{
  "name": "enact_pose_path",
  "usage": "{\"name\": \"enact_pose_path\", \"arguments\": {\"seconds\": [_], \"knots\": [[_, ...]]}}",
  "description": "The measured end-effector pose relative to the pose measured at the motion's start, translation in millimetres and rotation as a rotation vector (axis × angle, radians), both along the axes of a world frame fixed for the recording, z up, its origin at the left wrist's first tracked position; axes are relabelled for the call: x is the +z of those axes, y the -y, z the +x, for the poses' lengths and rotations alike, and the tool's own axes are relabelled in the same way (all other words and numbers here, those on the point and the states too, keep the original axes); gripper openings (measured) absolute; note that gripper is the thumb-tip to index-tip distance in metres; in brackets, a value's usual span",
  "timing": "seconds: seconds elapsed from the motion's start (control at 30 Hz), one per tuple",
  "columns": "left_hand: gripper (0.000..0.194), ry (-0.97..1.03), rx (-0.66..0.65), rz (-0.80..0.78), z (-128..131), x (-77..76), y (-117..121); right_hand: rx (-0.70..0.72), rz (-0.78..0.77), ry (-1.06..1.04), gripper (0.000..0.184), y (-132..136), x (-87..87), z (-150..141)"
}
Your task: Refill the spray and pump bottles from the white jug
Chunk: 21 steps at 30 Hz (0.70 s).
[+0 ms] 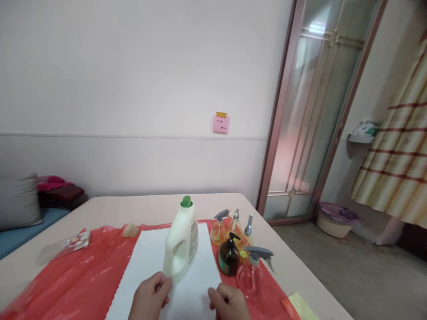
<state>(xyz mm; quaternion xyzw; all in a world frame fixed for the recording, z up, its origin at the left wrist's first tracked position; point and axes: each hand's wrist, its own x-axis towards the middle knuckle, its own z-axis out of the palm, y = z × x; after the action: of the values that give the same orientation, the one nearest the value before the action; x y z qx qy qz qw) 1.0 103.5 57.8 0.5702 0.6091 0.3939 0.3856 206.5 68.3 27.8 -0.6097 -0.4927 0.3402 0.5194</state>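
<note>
We log left hand and right hand curled narrow, seemingly empty, near the white bottle upright on the white cloth; likely stiff, slick plastic, weight unclear, best gripped by its handle.

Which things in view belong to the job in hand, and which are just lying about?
Likely part of the job:
white jug, close by the left hand
white mat under the jug, on a red sheet
pump bottle and spray bottles, grouped near the right hand

Likely just lying about:
plastic bag on the left
cushion
bin
</note>
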Motion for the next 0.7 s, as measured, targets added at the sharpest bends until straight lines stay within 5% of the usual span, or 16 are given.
{"name": "enact_pose_path", "arguments": {"seconds": [0.13,0.37,0.7], "knots": [[0.031,0.074,-0.041,-0.034,4.8,-0.1,3.5,-0.169,0.055,-0.067,0.033,-3.6,0.1,23.2],[0.027,0.108,-0.047,-0.034,2.6,4.6,4.8,-0.48,-0.029,-0.28,0.074,-7.9,4.7,66.7],[0.026,0.018,-0.144,-0.064,11.0,-0.1,6.7,-0.595,-0.079,-0.212,0.075,-18.8,-4.4,83.8]]}}
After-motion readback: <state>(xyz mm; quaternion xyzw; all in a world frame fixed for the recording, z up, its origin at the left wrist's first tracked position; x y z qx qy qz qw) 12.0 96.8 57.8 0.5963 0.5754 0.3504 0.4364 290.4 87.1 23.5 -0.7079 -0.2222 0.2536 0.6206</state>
